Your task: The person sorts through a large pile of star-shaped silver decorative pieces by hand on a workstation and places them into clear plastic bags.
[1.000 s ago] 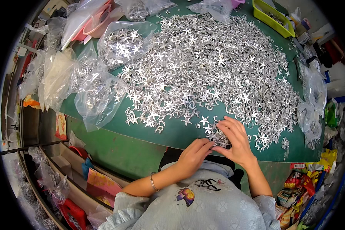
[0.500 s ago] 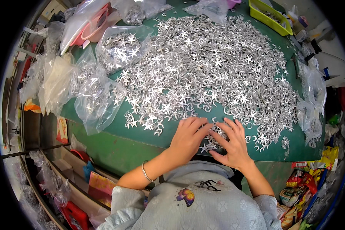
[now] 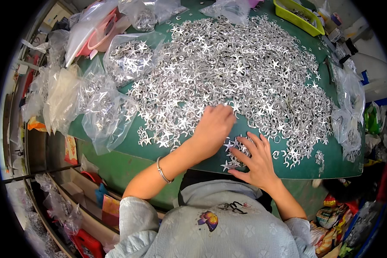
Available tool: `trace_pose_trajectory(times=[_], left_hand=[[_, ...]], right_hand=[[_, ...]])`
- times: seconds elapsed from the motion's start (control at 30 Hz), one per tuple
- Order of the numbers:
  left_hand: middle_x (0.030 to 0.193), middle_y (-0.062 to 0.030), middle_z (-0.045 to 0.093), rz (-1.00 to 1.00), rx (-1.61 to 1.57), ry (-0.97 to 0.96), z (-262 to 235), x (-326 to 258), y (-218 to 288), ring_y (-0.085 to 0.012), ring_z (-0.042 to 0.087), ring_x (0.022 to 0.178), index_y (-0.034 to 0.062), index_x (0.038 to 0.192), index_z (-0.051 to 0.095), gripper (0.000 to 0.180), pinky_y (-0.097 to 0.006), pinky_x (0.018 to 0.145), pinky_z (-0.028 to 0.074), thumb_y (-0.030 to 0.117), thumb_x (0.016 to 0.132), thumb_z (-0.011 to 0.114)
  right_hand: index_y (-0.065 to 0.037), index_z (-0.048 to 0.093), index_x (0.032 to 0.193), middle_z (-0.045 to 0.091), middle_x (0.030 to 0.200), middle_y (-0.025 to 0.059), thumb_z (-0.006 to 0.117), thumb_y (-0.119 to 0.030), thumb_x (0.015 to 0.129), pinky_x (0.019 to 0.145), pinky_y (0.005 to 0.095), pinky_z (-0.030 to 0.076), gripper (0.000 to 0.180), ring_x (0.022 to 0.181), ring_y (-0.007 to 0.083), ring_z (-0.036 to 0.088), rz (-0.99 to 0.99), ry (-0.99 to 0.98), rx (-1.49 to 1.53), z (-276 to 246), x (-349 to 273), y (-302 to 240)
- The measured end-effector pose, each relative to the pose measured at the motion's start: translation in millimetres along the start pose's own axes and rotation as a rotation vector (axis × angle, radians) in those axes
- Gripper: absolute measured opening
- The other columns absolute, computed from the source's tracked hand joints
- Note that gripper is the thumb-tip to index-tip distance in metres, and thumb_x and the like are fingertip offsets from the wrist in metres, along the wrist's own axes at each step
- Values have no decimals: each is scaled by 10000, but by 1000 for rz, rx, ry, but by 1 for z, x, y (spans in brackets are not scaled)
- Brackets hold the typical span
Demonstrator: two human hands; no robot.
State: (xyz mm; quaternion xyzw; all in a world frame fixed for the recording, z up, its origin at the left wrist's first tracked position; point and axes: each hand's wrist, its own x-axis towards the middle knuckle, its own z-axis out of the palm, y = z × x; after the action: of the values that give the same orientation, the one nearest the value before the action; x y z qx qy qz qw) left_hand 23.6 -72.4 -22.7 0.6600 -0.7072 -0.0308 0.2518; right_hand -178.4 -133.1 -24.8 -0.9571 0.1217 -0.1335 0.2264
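A broad heap of small silver metal pieces (image 3: 228, 64), star-shaped and crescent-shaped, covers much of the green tabletop. My left hand (image 3: 215, 127), with a bangle on its wrist, is at the heap's near edge. Its fingers are curled in and point away from me; what they hold, if anything, is hidden. Close to the table's front edge lies a little pile of the same pieces (image 3: 233, 160), set apart from the heap. My right hand (image 3: 259, 161) rests along the right side of that pile, fingers spread and thumb below it, gripping nothing.
Clear plastic bags of silver pieces (image 3: 131, 60) line the table's left side, near pink basins (image 3: 103, 36). A yellow-green tray (image 3: 299, 17) stands at the far right. Another plastic bag (image 3: 347, 116) hangs over the right edge. Shelving with bags (image 3: 69, 202) is at lower left.
My left hand has moved away from the small pile, forward to the heap's near edge, and its fingers have curled. My right hand has stayed by the pile.
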Motion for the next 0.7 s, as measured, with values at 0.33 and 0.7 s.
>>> trace_pose_trajectory(times=[0.33,0.7], left_hand=[[820,-143,591,-184,-408,-129,-23,-63,67,-327,576,725,7,877,625,98,-393,618,472,57,801,662],[1418,-291,339,-894,-2610,-347,54,-108,68,-365,350,1339,-40,1433,202,931,-444,1091,332,684,867,350]], right_hand=[[-76,497,1295,438,1356,132,847,-266,583,1028,477,348,816,1280,368,394,58,-13,195,-12,-4,17],[-71,528,1267,418,1386,153,806,-221,658,1072,516,296,686,1301,376,376,87,-10,195,-11,-18,11]])
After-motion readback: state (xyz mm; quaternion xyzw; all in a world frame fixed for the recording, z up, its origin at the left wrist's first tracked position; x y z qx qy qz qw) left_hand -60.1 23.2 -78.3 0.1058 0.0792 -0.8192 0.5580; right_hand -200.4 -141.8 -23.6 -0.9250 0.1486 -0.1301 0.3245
